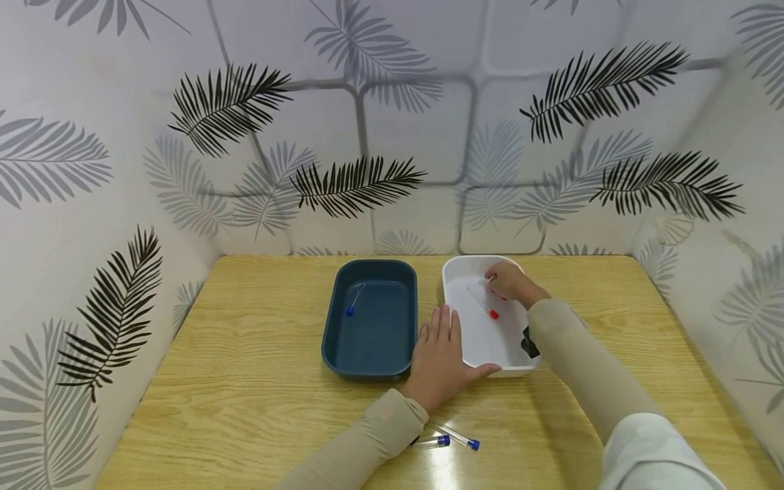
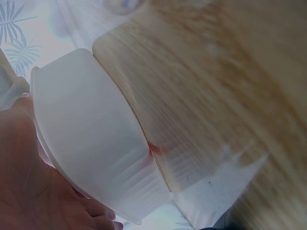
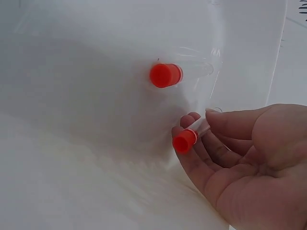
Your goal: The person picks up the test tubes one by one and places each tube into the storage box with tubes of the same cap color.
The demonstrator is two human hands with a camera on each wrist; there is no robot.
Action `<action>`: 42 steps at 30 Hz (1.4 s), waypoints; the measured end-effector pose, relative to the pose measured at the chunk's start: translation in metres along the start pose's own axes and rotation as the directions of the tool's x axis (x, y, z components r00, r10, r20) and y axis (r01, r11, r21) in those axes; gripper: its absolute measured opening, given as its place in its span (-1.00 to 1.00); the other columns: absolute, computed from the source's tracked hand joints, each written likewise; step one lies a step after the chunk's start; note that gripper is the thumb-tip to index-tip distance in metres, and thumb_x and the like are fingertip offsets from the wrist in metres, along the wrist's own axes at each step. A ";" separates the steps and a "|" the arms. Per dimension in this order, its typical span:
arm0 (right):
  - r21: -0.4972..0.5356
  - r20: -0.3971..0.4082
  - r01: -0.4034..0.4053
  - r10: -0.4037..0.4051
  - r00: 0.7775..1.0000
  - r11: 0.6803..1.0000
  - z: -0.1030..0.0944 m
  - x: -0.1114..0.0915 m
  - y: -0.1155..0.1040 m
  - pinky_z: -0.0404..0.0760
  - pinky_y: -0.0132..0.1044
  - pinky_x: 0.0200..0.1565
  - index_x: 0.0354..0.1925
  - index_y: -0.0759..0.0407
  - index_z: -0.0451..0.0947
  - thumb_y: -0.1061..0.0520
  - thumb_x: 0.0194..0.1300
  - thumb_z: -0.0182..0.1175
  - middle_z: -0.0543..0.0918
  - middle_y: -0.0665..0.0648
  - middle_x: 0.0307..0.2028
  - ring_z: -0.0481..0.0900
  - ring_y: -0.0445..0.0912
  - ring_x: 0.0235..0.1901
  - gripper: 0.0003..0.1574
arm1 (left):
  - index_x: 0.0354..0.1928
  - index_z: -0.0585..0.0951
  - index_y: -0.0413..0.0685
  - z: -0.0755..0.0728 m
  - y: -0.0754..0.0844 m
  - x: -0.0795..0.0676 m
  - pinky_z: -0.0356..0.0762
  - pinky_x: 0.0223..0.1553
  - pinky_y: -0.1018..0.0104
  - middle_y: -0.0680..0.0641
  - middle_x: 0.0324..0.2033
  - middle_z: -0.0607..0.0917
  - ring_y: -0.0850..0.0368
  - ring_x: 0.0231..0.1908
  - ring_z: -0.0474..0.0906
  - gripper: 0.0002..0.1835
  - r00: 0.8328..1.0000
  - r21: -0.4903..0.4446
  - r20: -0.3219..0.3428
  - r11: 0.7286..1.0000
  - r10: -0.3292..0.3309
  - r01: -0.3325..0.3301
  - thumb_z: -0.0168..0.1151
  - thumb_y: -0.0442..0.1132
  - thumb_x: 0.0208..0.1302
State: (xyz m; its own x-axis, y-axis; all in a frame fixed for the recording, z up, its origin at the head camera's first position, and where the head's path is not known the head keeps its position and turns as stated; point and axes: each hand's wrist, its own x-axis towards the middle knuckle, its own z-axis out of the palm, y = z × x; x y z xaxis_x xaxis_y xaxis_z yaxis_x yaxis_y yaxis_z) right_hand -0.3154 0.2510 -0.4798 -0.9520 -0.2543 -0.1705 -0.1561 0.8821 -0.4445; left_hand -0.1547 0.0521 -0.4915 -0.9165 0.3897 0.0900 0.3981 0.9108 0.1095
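In the head view my right hand (image 1: pixel 513 282) reaches into the far right part of a white tray (image 1: pixel 490 347). Thumb and fingertips pinch a clear test tube with a red cap (image 3: pixel 184 141), cap tilted down, as the right wrist view shows. A second red-capped test tube (image 3: pixel 165 75) lies on the tray floor beside that hand. My left hand (image 1: pixel 439 364) rests at the white tray's near left corner, fingers straight along the left side and thumb stretched across the front rim. The left wrist view shows its palm at the tray's rim.
Left of the white tray stands a dark blue tray (image 1: pixel 370 347) with one blue-capped test tube (image 1: pixel 352 309) inside. Two blue-capped test tubes (image 1: pixel 471 444) lie on the wooden table (image 1: pixel 245 381) near my left wrist. A leaf-patterned wall (image 1: pixel 392 224) stands behind.
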 end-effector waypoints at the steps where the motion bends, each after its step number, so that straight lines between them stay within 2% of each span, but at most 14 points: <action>1: 0.003 -0.003 0.009 -0.009 1.000 1.000 0.002 0.004 0.005 0.54 -0.21 -0.33 -0.14 0.50 0.54 0.35 0.05 0.09 0.63 0.27 -0.33 0.55 0.02 -0.38 -0.64 | 0.42 0.05 -0.17 0.000 0.000 0.000 0.01 0.31 0.07 -0.18 0.40 0.03 -0.05 0.40 -0.15 0.25 1.000 0.003 -0.005 1.000 0.003 -0.003 -0.47 0.69 -0.11; 3: 0.018 -0.002 0.004 -0.004 1.000 1.000 0.006 0.012 0.015 0.55 -0.19 -0.34 -0.15 0.47 0.56 0.35 0.04 0.11 0.63 0.24 -0.35 0.56 0.01 -0.40 -0.65 | 0.42 0.07 -0.18 -0.001 0.000 0.000 0.03 0.30 0.07 -0.18 0.40 0.05 -0.06 0.39 -0.12 0.25 1.000 0.010 -0.015 1.000 0.005 -0.005 -0.46 0.69 -0.11; 4: 0.050 -0.024 0.043 -0.042 0.999 0.998 0.012 0.019 0.026 0.54 -0.25 -0.41 -0.19 0.44 0.58 0.34 0.01 0.12 0.63 0.20 -0.40 0.55 -0.04 -0.46 -0.67 | 0.41 0.07 -0.18 -0.001 0.000 0.000 0.03 0.30 0.08 -0.18 0.40 0.05 -0.06 0.39 -0.12 0.25 1.000 0.014 -0.018 1.000 0.007 -0.007 -0.46 0.69 -0.10; 7: 0.064 0.000 0.014 -0.014 1.000 0.998 0.016 0.024 0.031 0.54 -0.26 -0.43 -0.16 0.41 0.57 0.33 0.06 0.12 0.62 0.19 -0.40 0.55 -0.06 -0.50 -0.68 | 0.41 0.07 -0.18 -0.001 0.000 -0.001 0.04 0.30 0.08 -0.18 0.40 0.05 -0.06 0.39 -0.11 0.25 1.000 0.020 -0.023 1.000 0.009 -0.008 -0.46 0.69 -0.10; 10: 0.085 0.013 -0.023 0.021 1.000 0.996 0.011 0.015 0.018 0.54 -0.26 -0.45 -0.13 0.44 0.55 0.34 0.09 0.09 0.62 0.24 -0.37 0.54 -0.05 -0.50 -0.66 | 0.42 0.06 -0.17 0.000 0.000 -0.001 0.03 0.30 0.08 -0.18 0.40 0.04 -0.06 0.39 -0.13 0.25 1.000 0.014 -0.018 1.000 0.006 -0.006 -0.47 0.69 -0.11; 11: 0.059 0.036 -0.066 0.063 0.997 0.996 0.006 0.007 0.007 0.55 -0.22 -0.42 -0.09 0.48 0.52 0.36 0.12 0.08 0.61 0.29 -0.33 0.56 -0.01 -0.48 -0.64 | 0.42 0.06 -0.17 0.000 0.000 -0.001 0.04 0.30 0.08 -0.18 0.40 0.04 -0.05 0.39 -0.13 0.25 1.000 0.013 -0.017 1.000 0.006 -0.005 -0.48 0.69 -0.11; 17: 0.008 0.011 -0.002 0.002 1.000 1.000 -0.002 -0.011 -0.012 0.52 -0.30 -0.43 -0.12 0.57 0.48 0.37 0.14 0.05 0.60 0.32 -0.33 0.54 -0.06 -0.52 -0.66 | 0.42 0.05 -0.18 -0.001 0.000 -0.003 0.05 0.29 0.05 -0.19 0.40 0.03 -0.07 0.39 -0.12 0.25 1.000 -0.002 -0.024 1.000 0.009 -0.009 -0.46 0.68 -0.10; 20: -0.001 0.006 -0.007 0.007 1.000 1.000 -0.003 -0.015 -0.016 0.53 -0.29 -0.39 -0.10 0.54 0.49 0.36 0.16 0.06 0.61 0.32 -0.30 0.54 -0.06 -0.47 -0.67 | 0.42 0.06 -0.18 -0.002 0.001 -0.003 0.06 0.29 0.05 -0.19 0.40 0.03 -0.08 0.39 -0.11 0.24 0.999 -0.004 -0.030 1.000 0.010 -0.010 -0.45 0.68 -0.09; 30: 0.028 0.016 -0.032 0.032 0.999 0.999 -0.002 -0.013 -0.015 0.55 -0.28 -0.38 -0.11 0.53 0.50 0.35 0.17 0.07 0.62 0.30 -0.31 0.55 -0.07 -0.47 -0.68 | 0.42 0.04 -0.17 -0.001 0.000 -0.002 0.03 0.30 0.05 -0.17 0.41 0.00 -0.07 0.39 -0.14 0.25 1.000 -0.008 -0.015 1.000 0.007 -0.007 -0.48 0.69 -0.11; 35: -0.011 -0.002 0.012 -0.012 1.000 1.000 0.001 -0.006 -0.005 0.53 -0.14 -0.17 -0.18 0.51 0.54 0.30 0.14 0.11 0.64 0.31 -0.29 0.56 0.04 -0.30 -0.70 | 0.43 0.03 -0.17 -0.001 0.000 -0.002 0.03 0.30 0.05 -0.17 0.41 0.00 -0.06 0.40 -0.15 0.25 1.000 -0.007 -0.015 1.000 0.008 -0.008 -0.49 0.69 -0.11; 36: -0.015 -0.031 0.045 -0.046 0.998 0.999 0.004 -0.002 0.003 0.53 -0.20 -0.20 -0.23 0.47 0.56 0.28 0.11 0.12 0.64 0.23 -0.36 0.55 -0.01 -0.34 -0.72 | 0.43 0.03 -0.17 -0.001 0.000 -0.002 0.03 0.30 0.05 -0.17 0.41 0.00 -0.06 0.40 -0.15 0.25 1.000 -0.009 -0.017 1.000 0.008 -0.009 -0.49 0.69 -0.11; 38: -0.020 -0.035 0.062 -0.062 0.997 0.998 0.004 -0.002 0.004 0.53 -0.17 -0.19 -0.24 0.46 0.57 0.26 0.12 0.13 0.65 0.23 -0.36 0.55 0.00 -0.33 -0.73 | 0.43 0.03 -0.17 -0.001 0.000 -0.002 0.04 0.30 0.05 -0.17 0.41 0.00 -0.06 0.40 -0.15 0.25 1.000 -0.012 -0.019 1.000 0.009 -0.009 -0.50 0.69 -0.11; 42: -0.007 -0.025 0.042 -0.042 0.999 0.999 0.001 -0.007 -0.004 0.52 -0.16 -0.17 -0.21 0.46 0.57 0.23 0.19 0.13 0.63 0.25 -0.31 0.53 0.00 -0.31 -0.72 | 0.42 0.04 -0.17 -0.002 0.000 -0.003 0.04 0.30 0.05 -0.18 0.41 0.00 -0.07 0.39 -0.14 0.25 1.000 -0.014 -0.020 1.000 0.006 -0.006 -0.48 0.68 -0.10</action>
State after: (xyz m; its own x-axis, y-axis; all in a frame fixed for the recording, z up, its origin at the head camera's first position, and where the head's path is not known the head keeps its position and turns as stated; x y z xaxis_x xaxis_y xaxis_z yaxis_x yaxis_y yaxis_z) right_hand -0.3083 0.2488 -0.4779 -0.9509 -0.2812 -0.1292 -0.1977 0.8733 -0.4453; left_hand -0.1522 0.0507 -0.4901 -0.9131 0.3923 0.1107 0.4043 0.9064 0.1226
